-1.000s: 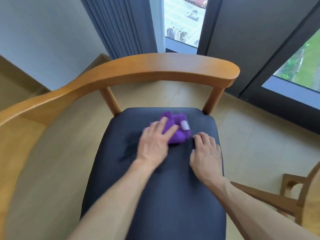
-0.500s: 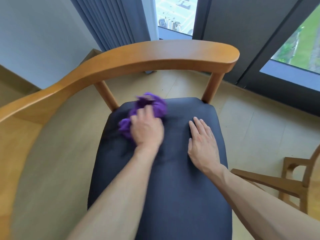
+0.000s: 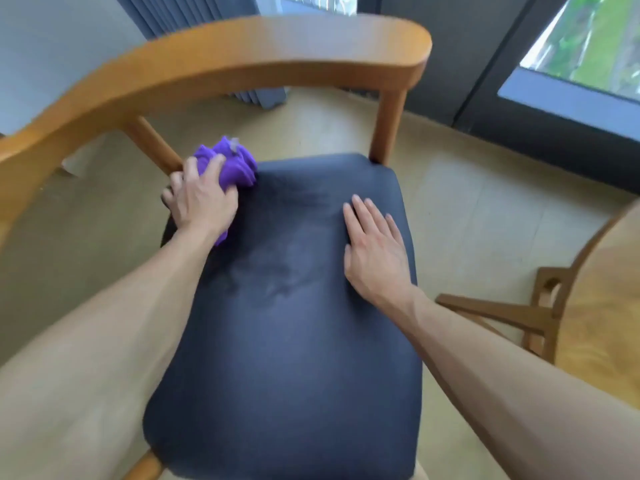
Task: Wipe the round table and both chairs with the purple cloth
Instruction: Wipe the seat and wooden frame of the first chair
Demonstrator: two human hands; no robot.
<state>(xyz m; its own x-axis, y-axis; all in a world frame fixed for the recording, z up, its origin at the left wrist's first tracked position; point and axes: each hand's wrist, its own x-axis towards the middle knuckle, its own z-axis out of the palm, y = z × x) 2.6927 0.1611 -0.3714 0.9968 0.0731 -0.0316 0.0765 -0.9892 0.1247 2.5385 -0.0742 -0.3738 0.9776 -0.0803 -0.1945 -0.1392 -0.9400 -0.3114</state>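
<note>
At the far left corner of the dark seat (image 3: pixel 287 306), left hand (image 3: pixel 201 199) bunched over the purple cloth (image 3: pixel 230 164), fingers curled round it and pressing it down just beside the wooden back post (image 3: pixel 152 143). Cloth wadded into a lump, part poking out past the fingertips, a small tail showing under the wrist. Curved wooden backrest (image 3: pixel 242 53) arching overhead, close to the knuckles. Further right, faint darker smears across the middle of the seat, probably damp streaks. Right hand (image 3: pixel 375 244) flat on the seat near its right edge, fingers straight and together, holding nothing, apparently bracing the chair. At the far right edge, a slice of the round counter (image 3: pixel 609 306), with wooden framing (image 3: pixel 502 313) below it, chair or base impossible to tell.

Judged as mid-wipe on one chair's seat. To do it well: flatten the cloth for more contact instead of a tight ball; work in overlapping strokes from back corner toward the front; push into the seam by the post; keep firm bracing on the right; then the backrest, arms and legs. Counter and other chair impossible to judge from here.
</note>
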